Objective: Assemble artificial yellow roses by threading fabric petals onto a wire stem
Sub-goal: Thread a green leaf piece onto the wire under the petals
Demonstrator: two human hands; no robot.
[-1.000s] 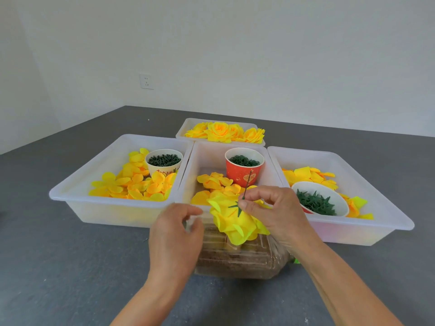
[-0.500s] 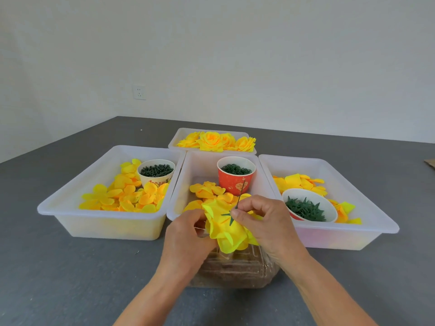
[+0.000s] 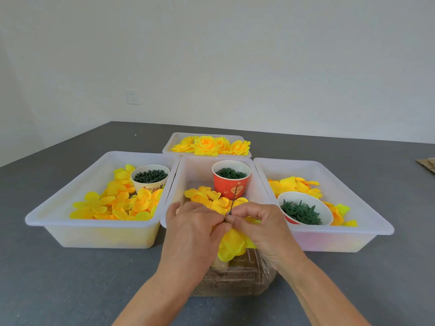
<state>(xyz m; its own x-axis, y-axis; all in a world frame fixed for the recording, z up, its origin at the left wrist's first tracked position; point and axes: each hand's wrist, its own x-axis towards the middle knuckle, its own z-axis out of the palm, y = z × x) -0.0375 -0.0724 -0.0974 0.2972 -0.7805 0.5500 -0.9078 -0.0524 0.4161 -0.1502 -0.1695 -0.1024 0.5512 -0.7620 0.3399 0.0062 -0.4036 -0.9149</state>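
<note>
A half-built yellow rose hangs upside down between my hands, its thin dark wire stem pointing up. My left hand and my right hand meet at the base of the stem, fingertips of both pinching there over the petals. The green calyx is hidden under my fingers. Loose yellow petals lie in the middle white tray just behind my hands.
A red cup of green rings stands in the middle tray. The left tray holds petals and a cup of green parts; the right tray holds petals and a bowl of green calyxes. Finished roses fill the far tray. A clear plastic box sits under my hands.
My left hand has moved right to join the right hand on the rose. Both now pinch at the stem base, covering the green calyx that showed before.
</note>
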